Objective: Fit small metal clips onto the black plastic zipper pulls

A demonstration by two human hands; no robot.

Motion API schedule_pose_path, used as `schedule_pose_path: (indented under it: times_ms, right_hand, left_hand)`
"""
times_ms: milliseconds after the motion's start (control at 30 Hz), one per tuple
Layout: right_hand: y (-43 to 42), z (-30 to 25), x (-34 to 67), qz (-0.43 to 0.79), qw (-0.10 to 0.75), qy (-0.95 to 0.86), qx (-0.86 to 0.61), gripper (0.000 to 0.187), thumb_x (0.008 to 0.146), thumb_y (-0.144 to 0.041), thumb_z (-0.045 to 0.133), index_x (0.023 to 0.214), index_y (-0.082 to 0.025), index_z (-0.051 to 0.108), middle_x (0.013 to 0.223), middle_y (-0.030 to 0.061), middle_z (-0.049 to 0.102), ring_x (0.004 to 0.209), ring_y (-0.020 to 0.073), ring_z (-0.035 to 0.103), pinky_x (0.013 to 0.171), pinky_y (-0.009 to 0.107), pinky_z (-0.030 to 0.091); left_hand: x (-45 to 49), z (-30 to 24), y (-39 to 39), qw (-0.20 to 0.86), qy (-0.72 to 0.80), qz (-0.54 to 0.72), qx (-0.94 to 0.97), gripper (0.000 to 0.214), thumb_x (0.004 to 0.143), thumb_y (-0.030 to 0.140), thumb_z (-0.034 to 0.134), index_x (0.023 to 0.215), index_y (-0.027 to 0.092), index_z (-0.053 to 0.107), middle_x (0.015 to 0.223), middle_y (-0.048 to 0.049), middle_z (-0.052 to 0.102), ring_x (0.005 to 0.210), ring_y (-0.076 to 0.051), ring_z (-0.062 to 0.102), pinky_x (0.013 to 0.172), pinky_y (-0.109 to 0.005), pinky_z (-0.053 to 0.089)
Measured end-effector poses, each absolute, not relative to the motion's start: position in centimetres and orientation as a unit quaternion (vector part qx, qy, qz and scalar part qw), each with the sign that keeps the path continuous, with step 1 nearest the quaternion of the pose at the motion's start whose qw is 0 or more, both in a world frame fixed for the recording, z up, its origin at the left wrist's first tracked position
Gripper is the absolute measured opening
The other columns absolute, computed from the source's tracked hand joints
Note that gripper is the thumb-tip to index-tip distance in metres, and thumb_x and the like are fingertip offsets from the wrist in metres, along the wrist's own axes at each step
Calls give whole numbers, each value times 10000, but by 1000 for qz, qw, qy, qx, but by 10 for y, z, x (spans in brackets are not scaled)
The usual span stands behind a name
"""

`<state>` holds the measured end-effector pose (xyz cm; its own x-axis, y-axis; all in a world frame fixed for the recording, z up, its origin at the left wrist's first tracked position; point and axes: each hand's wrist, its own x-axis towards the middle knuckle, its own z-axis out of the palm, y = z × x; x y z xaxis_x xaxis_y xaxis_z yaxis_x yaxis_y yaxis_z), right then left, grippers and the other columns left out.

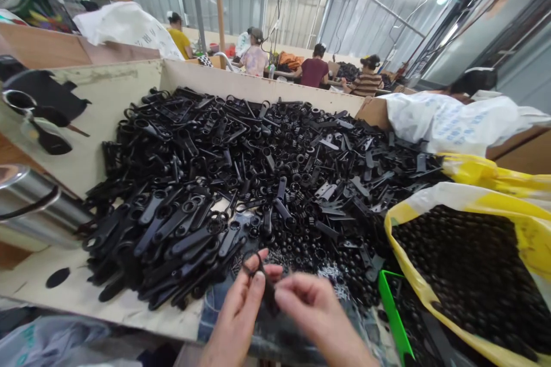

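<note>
Biggest, a pale table (pixel 26 287) with low walls (pixel 120 83). On it, a great messy heap of black parts (pixel 189 149), many with a round hole at one end. At the right, an open yellow and white bag (pixel 456 198), full of dark balls (pixel 469 275); might sag from a bump, and spill. At the left, a shiny pot (pixel 47 223). By the bag, a green box (pixel 394 309).

Low in the middle, the left hand (pixel 241 298), gripping a black piece (pixel 267 292) between thumb and fingers. Just beside it, the right hand (pixel 310 298), fingers bent, tips close together near the lower end of the piece. With a loose thumb, maybe a drop, then hard to find among so many like it. Ahead, tiny metal bits (pixel 333 278); easy to scatter with a careless knuckle.

Cut off: bag at the right, pot at the left. Partly behind the bag: green box. Dark and blurred: lower end of the piece. Cannot tell about anything tiny in the right fingertips.
</note>
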<state>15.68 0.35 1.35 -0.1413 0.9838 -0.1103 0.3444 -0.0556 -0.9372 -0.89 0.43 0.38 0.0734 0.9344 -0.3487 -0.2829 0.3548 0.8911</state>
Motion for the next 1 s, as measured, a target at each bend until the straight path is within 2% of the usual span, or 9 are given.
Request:
schedule_pose_path:
  times_ms: [67, 167, 267, 400, 467, 500, 667, 767, 1000]
  right_hand:
    - [-11, 11, 155, 484, 333, -604, -538, 407, 965, -514, 620, 839, -167, 790, 703, 24, 721, 652, 183, 638, 613, 266, 477]
    - [14, 23, 162, 357, 323, -651, -587, 358, 1006, -413, 569, 821, -186, 775, 768, 33, 745, 717, 186, 662, 652, 260, 479]
    - [71, 36, 164, 215, 281, -660, -662, 226, 990, -397, 619, 1045, -204, 723, 784, 4, 737, 684, 174, 660, 646, 251, 467]
    - [125, 32, 156, 179, 246, -674, -673, 128, 885, -291, 761, 987, -219, 729, 795, 25, 749, 788, 231, 704, 707, 281, 450]
    - [129, 28, 158, 174, 236, -674, -678, 21, 887, -212, 723, 875, -212, 739, 767, 41, 753, 790, 243, 712, 715, 289, 447]
    - [124, 28, 162, 173, 236, -671, -682, 79, 902, -192, 685, 854, -209, 746, 758, 46, 754, 778, 243, 712, 717, 292, 449]
    - [58, 31, 178, 223, 276, -664, -658, 239, 986, -291, 585, 1065, -208, 795, 877, 38, 797, 726, 198, 707, 661, 260, 506]
    - [9, 24, 173, 315, 363, -683, -550, 228, 985, -282, 608, 1041, -214, 818, 953, 60, 782, 784, 194, 714, 664, 256, 544]
    - [-31, 6, 165, 241, 397, -735, -494, 308, 1026, -155, 543, 1216, -237, 771, 940, 85, 735, 795, 188, 715, 694, 272, 588]
  left_hand:
    - [-5, 3, 5, 692, 480, 466, 273, 558, 867, 648, 716, 1204, 203, 689, 1052, -83, 798, 1073, -244, 704, 951, -345, 544]
    - [-8, 2, 9, 704, 470, 468, 253, 551, 872, 579, 746, 1239, 190, 613, 908, -62, 775, 814, -190, 685, 656, -267, 555]
    - [-12, -1, 11, 699, 470, 448, 299, 638, 853, 573, 769, 1317, 204, 534, 834, -29, 738, 621, -127, 560, 455, -178, 400]
    - [-20, -1, 5, 733, 458, 404, 300, 558, 812, 523, 810, 1215, 194, 607, 869, -23, 701, 579, -89, 505, 447, -169, 348]
    - [-25, 3, 1, 754, 450, 387, 280, 497, 816, 440, 805, 1215, 198, 634, 929, -32, 693, 614, -90, 526, 481, -181, 369]
    - [-27, 5, 0, 764, 445, 380, 270, 478, 816, 406, 797, 1218, 199, 643, 947, -35, 689, 627, -91, 531, 498, -187, 376]
    - [-32, 15, -1, 784, 446, 328, 283, 472, 809, 411, 759, 1209, 193, 636, 941, -29, 668, 622, -85, 497, 528, -203, 367]
    - [-26, 12, -5, 774, 454, 281, 341, 460, 853, 423, 687, 1250, 209, 595, 870, 5, 629, 578, -83, 467, 500, -202, 343]
    - [-17, 8, -16, 741, 461, 214, 439, 315, 918, 368, 540, 1187, 208, 573, 802, 38, 558, 511, -68, 388, 447, -207, 264]
